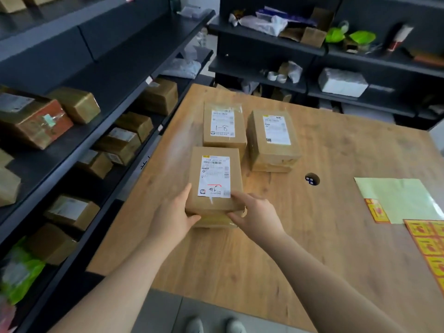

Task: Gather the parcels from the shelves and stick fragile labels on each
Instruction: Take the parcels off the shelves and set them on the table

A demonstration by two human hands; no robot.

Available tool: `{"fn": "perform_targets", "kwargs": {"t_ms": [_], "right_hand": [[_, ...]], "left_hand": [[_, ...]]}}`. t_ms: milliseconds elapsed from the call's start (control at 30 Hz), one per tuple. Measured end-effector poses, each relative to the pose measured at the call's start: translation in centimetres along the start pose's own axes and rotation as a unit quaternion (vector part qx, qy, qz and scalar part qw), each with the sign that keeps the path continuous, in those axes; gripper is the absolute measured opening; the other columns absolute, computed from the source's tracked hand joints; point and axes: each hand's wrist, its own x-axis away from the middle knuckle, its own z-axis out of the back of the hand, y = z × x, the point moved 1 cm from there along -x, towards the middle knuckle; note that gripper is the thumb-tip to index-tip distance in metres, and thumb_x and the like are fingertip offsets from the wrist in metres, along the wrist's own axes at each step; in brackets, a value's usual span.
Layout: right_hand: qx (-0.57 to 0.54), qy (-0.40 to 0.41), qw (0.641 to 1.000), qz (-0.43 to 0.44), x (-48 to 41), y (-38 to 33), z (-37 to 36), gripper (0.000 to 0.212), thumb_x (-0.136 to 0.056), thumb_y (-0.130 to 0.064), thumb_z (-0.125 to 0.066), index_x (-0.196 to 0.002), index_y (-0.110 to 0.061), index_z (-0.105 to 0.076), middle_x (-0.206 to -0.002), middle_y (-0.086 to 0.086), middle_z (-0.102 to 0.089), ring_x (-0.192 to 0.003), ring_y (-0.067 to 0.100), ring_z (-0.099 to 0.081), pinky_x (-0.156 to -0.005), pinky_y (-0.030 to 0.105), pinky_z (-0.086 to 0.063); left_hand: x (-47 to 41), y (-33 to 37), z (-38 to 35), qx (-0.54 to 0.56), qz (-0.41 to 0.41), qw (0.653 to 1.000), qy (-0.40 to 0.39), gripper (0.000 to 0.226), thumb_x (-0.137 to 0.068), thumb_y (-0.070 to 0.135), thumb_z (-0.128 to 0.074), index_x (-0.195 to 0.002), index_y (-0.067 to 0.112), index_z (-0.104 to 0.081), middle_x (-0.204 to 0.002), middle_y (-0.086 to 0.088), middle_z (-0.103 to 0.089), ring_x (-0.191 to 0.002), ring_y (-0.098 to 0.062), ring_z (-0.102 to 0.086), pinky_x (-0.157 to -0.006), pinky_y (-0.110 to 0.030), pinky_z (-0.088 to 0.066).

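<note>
A brown cardboard parcel [216,179] with a white shipping label lies on the wooden table [336,145], on top of another thin parcel. My left hand [176,212] grips its near left corner. My right hand [257,212] holds its near right corner. Two more labelled parcels sit behind it: one marked "1-8" [224,127] and one to the right [274,140]. A sheet of red and yellow fragile labels [430,246] lies at the table's right edge, next to a pale green backing sheet [398,198].
Dark shelves [101,131] on the left hold several brown boxes and a green bag [19,270]. Shelves at the back carry loose packages and tape rolls. A round cable hole [312,179] sits in the table's middle. My shoes show below the table's near edge.
</note>
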Motion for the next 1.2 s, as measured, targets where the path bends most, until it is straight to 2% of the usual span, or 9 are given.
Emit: {"fn": "perform_targets", "kwargs": {"t_ms": [133,267,367,433,567,700,800,1000,1200], "right_hand": [[0.019,-0.025,0.999,0.02,-0.1,0.7,-1.0,0.048,-0.081,-0.036,-0.067,-0.127,-0.037,-0.053,-0.107,-0.001,-0.062,-0.087,0.024,-0.06,-0.072,0.035,-0.052],[0.042,-0.037,0.998,0.037,-0.3,1.0,-1.0,0.048,-0.083,-0.039,-0.064,-0.129,-0.036,-0.051,-0.112,-0.001,-0.06,-0.086,0.024,-0.061,-0.071,0.034,-0.053],[0.084,-0.018,0.994,0.064,-0.3,0.8,-0.4,0.045,-0.083,-0.042,-0.064,-0.126,-0.031,-0.055,-0.127,0.001,-0.052,-0.1,0.026,-0.058,-0.076,0.032,-0.05],[0.105,0.005,0.989,0.102,-0.2,0.3,0.3,0.043,-0.085,-0.041,-0.062,-0.124,-0.025,-0.059,-0.133,0.005,-0.05,-0.11,0.028,-0.053,-0.084,0.033,-0.045],[0.114,0.026,0.973,0.2,0.3,-1.8,2.0,0.037,-0.089,-0.032,-0.061,-0.123,-0.016,-0.061,-0.129,0.009,-0.058,-0.113,0.031,-0.054,-0.092,0.035,-0.043],[0.107,0.047,0.943,0.312,1.2,-5.5,3.1,0.027,-0.084,-0.022,-0.068,-0.108,-0.012,-0.068,-0.113,0.01,-0.067,-0.099,0.032,-0.063,-0.083,0.035,-0.049],[0.085,0.047,0.917,0.386,2.7,-8.8,3.3,0.021,-0.078,-0.019,-0.073,-0.097,-0.01,-0.069,-0.097,0.008,-0.069,-0.084,0.031,-0.065,-0.072,0.036,-0.053],[0.027,0.039,0.842,0.538,8.0,-17.1,1.9,0.028,-0.077,-0.018,-0.074,-0.103,-0.011,-0.07,-0.099,0.006,-0.071,-0.091,0.024,-0.067,-0.08,0.032,-0.052],[-0.024,-0.019,0.759,0.65,17.0,-26.2,-0.6,0.028,-0.077,-0.019,-0.074,-0.102,-0.009,-0.071,-0.096,0.006,-0.071,-0.087,0.023,-0.066,-0.08,0.034,-0.053]], "left_hand": [[0.4,-0.4,-0.8,-0.042,0.004,0.999,-0.014,0.084,-0.078,0.03,-0.073,-0.147,0.024,-0.027,-0.1,-0.005,-0.068,-0.093,-0.025,-0.061,-0.076,-0.036,-0.051],[0.6,-0.1,-1.0,-0.071,0.006,0.997,-0.016,0.081,-0.081,0.03,-0.069,-0.148,0.022,-0.024,-0.123,-0.008,-0.058,-0.109,-0.029,-0.055,-0.083,-0.039,-0.049],[1.2,0.6,-0.3,-0.106,0.01,0.994,-0.022,0.074,-0.084,0.033,-0.064,-0.146,0.019,-0.027,-0.127,-0.008,-0.054,-0.114,-0.03,-0.051,-0.088,-0.041,-0.047],[2.1,1.4,0.6,-0.13,0.005,0.992,0.001,0.064,-0.085,0.037,-0.059,-0.141,0.018,-0.034,-0.122,-0.005,-0.055,-0.11,-0.029,-0.051,-0.087,-0.041,-0.047],[5.1,3.0,3.3,-0.179,-0.019,0.98,0.083,0.047,-0.09,0.038,-0.052,-0.13,0.015,-0.05,-0.115,-0.004,-0.062,-0.105,-0.027,-0.055,-0.088,-0.041,-0.045],[9.5,4.0,6.3,-0.198,-0.005,0.966,0.168,0.03,-0.089,0.033,-0.055,-0.109,0.013,-0.066,-0.104,-0.004,-0.068,-0.096,-0.024,-0.06,-0.084,-0.039,-0.047],[13.7,4.2,8.5,-0.206,0.036,0.953,0.221,0.027,-0.088,0.031,-0.058,-0.104,0.013,-0.069,-0.1,-0.004,-0.07,-0.093,-0.025,-0.062,-0.082,-0.039,-0.048],[24.2,2.9,12.5,-0.227,0.152,0.914,0.299,0.028,-0.088,0.033,-0.056,-0.102,0.013,-0.068,-0.101,-0.004,-0.069,-0.095,-0.024,-0.061,-0.082,-0.04,-0.047],[36.8,1.4,16.1,-0.259,0.278,0.855,0.353,0.023,-0.088,0.038,-0.052,-0.092,0.02,-0.066,-0.086,0.003,-0.066,-0.083,-0.019,-0.059,-0.069,-0.034,-0.044]]}}
